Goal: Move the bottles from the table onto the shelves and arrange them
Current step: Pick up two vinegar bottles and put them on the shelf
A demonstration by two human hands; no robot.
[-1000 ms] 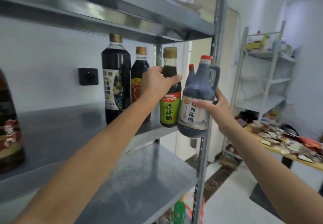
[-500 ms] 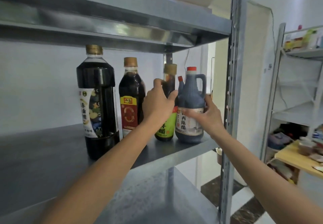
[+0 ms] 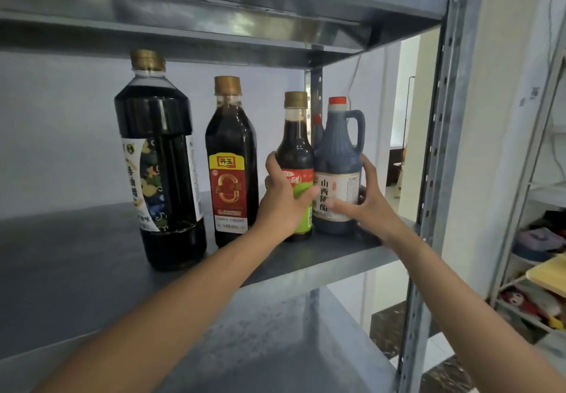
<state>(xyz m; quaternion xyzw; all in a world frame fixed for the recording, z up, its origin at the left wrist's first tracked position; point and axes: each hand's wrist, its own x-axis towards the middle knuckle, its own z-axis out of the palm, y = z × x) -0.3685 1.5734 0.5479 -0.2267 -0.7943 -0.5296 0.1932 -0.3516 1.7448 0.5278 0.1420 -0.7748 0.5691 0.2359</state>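
Nearly settled: two bottles on the shelf, both hands on them

Now the left hand (image 3: 283, 199) grips the slim dark glass bottle with a gold cap and a green-and-red label (image 3: 296, 147). Its fingers are curled round the back, mostly hidden, and the thumb lies across the label. The right hand (image 3: 367, 205) holds the blue-grey plastic jug with a red cap and a white label (image 3: 337, 153), with fingers wrapped round its right side and the thumb on the label. Both stand upright on the grey metal shelf (image 3: 306, 261), touching each other, near its right end. To their left stand the tall dark bottle with a red label (image 3: 231, 153) and, further left, the big dark plastic bottle with a patterned label (image 3: 159, 163), each a little apart.

I judge that the placing of these two is almost finished. What is left is to let go and perhaps to straighten the row. How many bottles wait on the table I cannot tell, because only a yellow corner of a surface (image 3: 548, 273) shows at the right edge. A small red-capped bottle (image 3: 317, 129) behind the jug is mostly hidden.
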